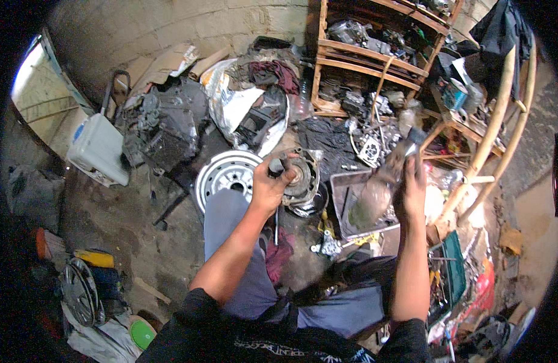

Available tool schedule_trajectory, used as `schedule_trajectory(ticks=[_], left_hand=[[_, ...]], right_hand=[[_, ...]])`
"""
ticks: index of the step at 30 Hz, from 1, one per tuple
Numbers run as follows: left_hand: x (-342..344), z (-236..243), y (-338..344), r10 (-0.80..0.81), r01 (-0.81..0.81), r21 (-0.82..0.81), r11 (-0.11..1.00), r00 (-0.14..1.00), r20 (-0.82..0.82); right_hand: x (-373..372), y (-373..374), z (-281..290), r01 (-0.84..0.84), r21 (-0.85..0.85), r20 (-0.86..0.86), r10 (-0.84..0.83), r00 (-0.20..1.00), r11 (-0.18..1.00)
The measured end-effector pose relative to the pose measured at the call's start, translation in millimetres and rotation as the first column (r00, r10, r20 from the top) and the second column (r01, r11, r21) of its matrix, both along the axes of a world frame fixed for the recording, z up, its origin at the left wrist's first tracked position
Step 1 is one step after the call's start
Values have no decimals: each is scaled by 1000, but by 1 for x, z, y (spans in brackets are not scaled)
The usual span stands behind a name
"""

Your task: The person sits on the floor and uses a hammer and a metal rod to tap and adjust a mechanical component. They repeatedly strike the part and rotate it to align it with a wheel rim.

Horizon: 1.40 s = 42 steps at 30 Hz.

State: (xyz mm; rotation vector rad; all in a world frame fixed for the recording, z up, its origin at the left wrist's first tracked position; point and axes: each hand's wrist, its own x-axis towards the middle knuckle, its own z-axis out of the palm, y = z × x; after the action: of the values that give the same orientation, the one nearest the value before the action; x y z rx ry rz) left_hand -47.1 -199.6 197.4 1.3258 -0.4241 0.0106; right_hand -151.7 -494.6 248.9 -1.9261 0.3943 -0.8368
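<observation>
My left hand (273,181) grips a round metal housing (306,172) with a bearing-like centre, its fingers wrapped by a short dark cylindrical piece (276,166), above a silver wheel rim (218,166). To the right, my right hand (412,187) is closed on a blurred bottle-like object (406,148) with a dark top, over the right edge of a shallow metal tray (342,221). What lies in the tray is smeared by blur. A black round container (315,206) sits partly under the housing, and small yellow and silver parts (327,242) lie below the tray.
Wooden shelves (369,48) of metal parts stand at the back, with bamboo poles (491,151) leaning at the right. A jerrycan (97,154), dirty engine parts (164,121) and a sack (227,100) line the left and back. A green toolbox (451,278) lies at lower right.
</observation>
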Motion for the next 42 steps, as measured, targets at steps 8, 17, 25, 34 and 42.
schedule_trajectory(ticks=[8, 17, 25, 34, 42], left_hand=[[94, -10, -34, -15, -79, 334, 939, 963, 268], [126, -105, -82, 3, -67, 307, 949, 979, 204], [135, -120, -86, -132, 80, 230, 970, 967, 220], [137, -118, -80, -336, -88, -479, 873, 605, -722], [122, -87, -75, -494, -320, -676, 664, 492, -717]], right_hand=[[33, -6, 5, -347, 3, -231, 338, 912, 938], [62, 10, 2, -366, -275, -569, 156, 807, 889], [70, 4, -18, -379, -345, -669, 58, 741, 859], [59, 1, -28, -389, -321, -658, 92, 748, 864], [40, -9, -36, -345, -318, -622, 80, 779, 883]])
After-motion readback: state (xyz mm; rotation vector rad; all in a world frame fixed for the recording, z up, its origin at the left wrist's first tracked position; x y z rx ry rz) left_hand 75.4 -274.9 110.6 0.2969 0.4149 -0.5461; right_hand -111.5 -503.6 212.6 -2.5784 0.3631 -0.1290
